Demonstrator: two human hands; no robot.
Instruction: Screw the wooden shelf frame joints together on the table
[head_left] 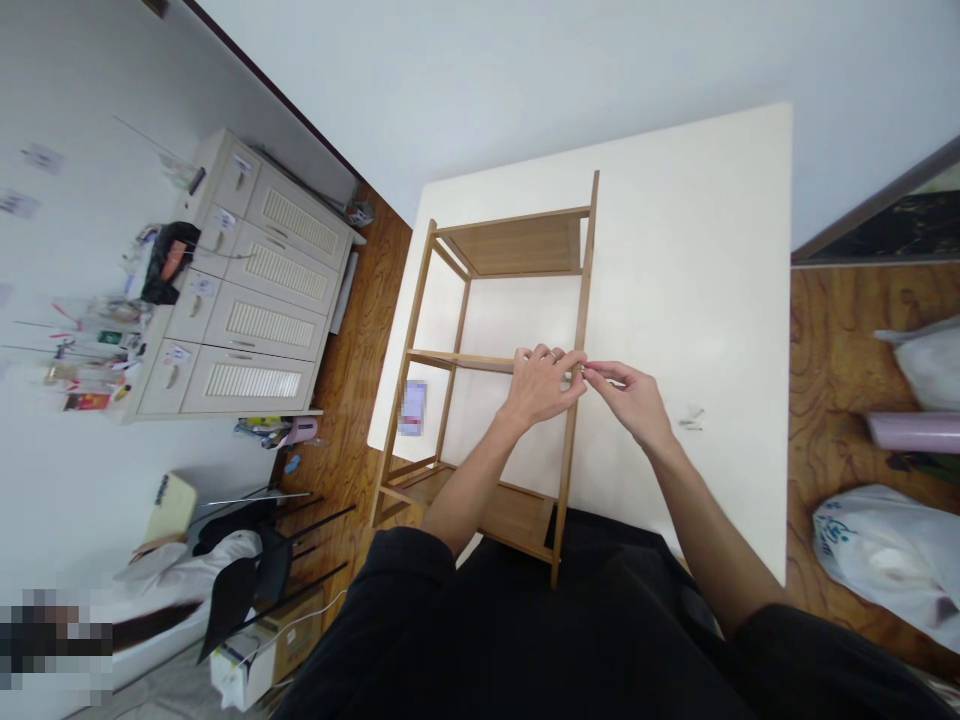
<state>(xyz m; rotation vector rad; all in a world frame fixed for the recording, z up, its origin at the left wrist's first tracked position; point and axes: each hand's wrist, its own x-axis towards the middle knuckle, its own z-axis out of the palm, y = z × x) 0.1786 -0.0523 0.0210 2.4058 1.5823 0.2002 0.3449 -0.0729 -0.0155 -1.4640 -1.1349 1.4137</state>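
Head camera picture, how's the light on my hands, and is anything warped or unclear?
Head view: left hand and right hand evenly lit; head view: small piece at fingertips too tiny to read; head view: white cabinet tilted, likely by wide lens; head view: black top nearly featureless, person at lower left partly pixelated.

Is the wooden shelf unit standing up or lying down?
Lying down. The shelf unit has posts along the white table; its middle shelf shows edge-on.
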